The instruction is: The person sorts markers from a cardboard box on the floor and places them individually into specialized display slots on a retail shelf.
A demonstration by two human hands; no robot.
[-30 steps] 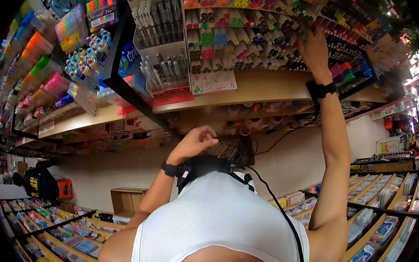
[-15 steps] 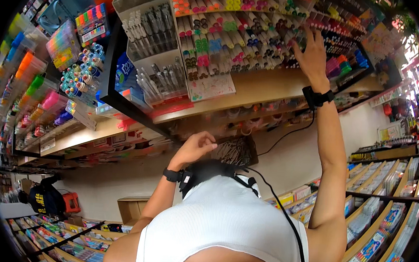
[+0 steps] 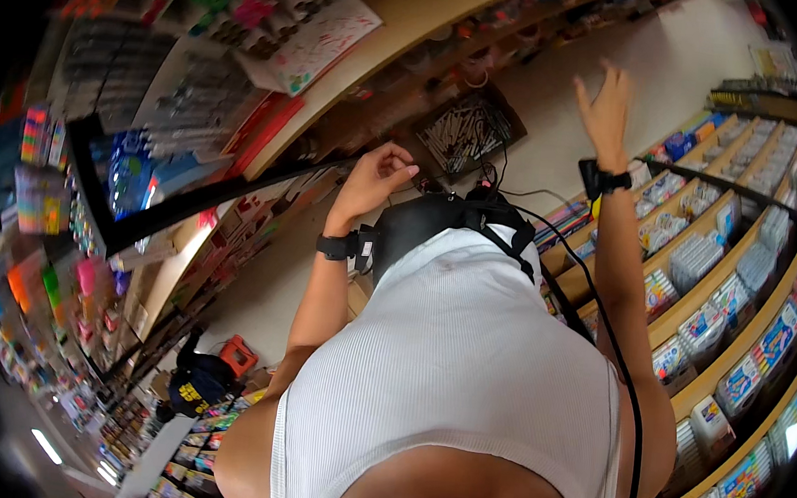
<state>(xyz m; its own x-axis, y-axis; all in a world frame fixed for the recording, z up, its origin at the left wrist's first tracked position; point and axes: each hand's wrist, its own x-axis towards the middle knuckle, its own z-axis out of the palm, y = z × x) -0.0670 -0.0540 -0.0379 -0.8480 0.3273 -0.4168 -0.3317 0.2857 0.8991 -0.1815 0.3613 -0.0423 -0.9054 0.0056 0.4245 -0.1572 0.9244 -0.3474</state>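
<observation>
Holding pale slim items (image 3: 463, 140), a box (image 3: 513, 118) sits beyond the loosely curled left grip (image 3: 374, 180), right grip (image 3: 605, 117) splayed

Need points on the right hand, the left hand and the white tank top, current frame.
Right hand (image 3: 605, 120): head view, middle of the hand, below the spread fingers.
Left hand (image 3: 372, 181): head view, back of the hand, near the knuckles.
White tank top (image 3: 461, 348): head view, mid-front of the ribbed fabric.

The right arm (image 3: 619, 257) is stretched forward, and the right grip (image 3: 605, 117) is raised and splayed, slightly blurred. The left arm (image 3: 321, 299) is bent, with the left grip (image 3: 374, 182) held loosely curled before the torso (image 3: 466, 348).
</observation>
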